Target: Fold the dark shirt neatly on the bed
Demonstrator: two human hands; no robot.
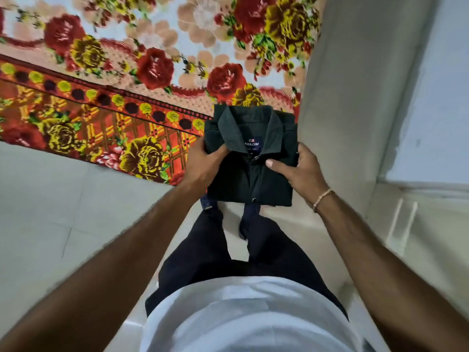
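Folded dark shirt (250,158) held between both hands, collar up, just off the corner of the floral bedspread (127,72). Left hand (203,165) grips its left edge; right hand (298,171) grips the right edge, thumb on the front.

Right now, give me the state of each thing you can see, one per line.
Dark shirt: folded into a compact rectangle, collar up, held off the bed.
Left hand: gripping the shirt's left edge.
Right hand: gripping its right edge, thumb on top.
Floral bedspread: spread flat.
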